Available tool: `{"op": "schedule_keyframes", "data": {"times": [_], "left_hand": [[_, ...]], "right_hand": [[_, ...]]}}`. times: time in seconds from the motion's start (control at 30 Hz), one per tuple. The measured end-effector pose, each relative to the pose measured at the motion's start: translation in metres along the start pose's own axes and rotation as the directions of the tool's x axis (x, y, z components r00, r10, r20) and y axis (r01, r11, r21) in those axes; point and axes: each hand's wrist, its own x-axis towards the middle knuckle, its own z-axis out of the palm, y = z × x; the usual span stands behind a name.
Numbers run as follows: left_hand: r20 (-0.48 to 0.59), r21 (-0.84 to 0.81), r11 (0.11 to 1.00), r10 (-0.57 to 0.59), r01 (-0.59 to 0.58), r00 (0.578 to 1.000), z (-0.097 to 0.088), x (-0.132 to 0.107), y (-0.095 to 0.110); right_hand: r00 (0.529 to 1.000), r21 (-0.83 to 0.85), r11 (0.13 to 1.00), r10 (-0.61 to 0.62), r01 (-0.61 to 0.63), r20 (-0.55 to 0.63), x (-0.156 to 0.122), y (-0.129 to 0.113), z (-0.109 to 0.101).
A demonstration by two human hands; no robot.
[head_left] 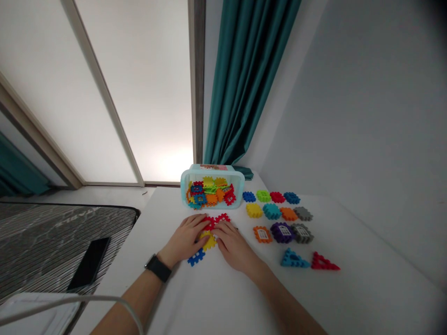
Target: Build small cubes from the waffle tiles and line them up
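White cable [70,298] arcs across the lower left of view, passing in front of my left forearm [134,300]. Black wristwatch [158,268] on that wrist. Both forearms reach out over the white table [216,302].

My left hand [183,239] and right hand [233,246] sit close together, nearly touching, with fingers [225,229] extended and slightly curved. They lie over red interlocking plastic pieces [217,219]; a yellow piece [208,241] shows between the hands. Whether either hand has a firm grip, I cannot tell. Blue piece [196,257] lies on the table just below my left hand.

Ahead, a clear plastic box with a teal rim [183,190] lies on its side, holding a jumble of colored pieces. To its right, loose pieces stand in rough rows on the table: four along the top, four below, then three with printed windows. Blue triangular piece [294,259] and red triangular piece [324,263] lie nearest me on that side.

Off the table's left edge, a black phone [89,264] rests on a gray striped mattress [45,242]. Teal curtain [240,83] hangs behind the box.
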Motion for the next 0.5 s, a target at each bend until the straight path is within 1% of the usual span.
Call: {"op": "schedule_keyframes", "data": {"times": [0.13, 0.3, 0.43, 0.5], "left_hand": [[-0.037, -0.041, 0.998, -0.051, 0.049, 0.998, 0.001, 0.000, -0.002], [-0.081, -0.120, 0.987, -0.113, 0.103, 0.990, 0.005, 0.002, -0.009], [-0.118, -0.151, 0.978, -0.161, 0.142, 0.980, 0.008, 0.002, -0.012], [-0.144, -0.151, 0.978, -0.165, 0.143, 0.976, 0.008, 0.001, -0.012]], "right_hand": [[0.999, 0.040, 0.999, -0.025, 0.025, -0.020, -0.005, 0.005, 0.001], [0.996, 0.043, 0.999, -0.013, 0.017, -0.089, -0.007, 0.011, 0.003], [0.996, 0.024, 1.000, -0.013, 0.015, -0.086, -0.007, 0.009, 0.004], [0.996, 0.023, 1.000, -0.011, 0.013, -0.085, -0.007, 0.006, 0.003]]}}
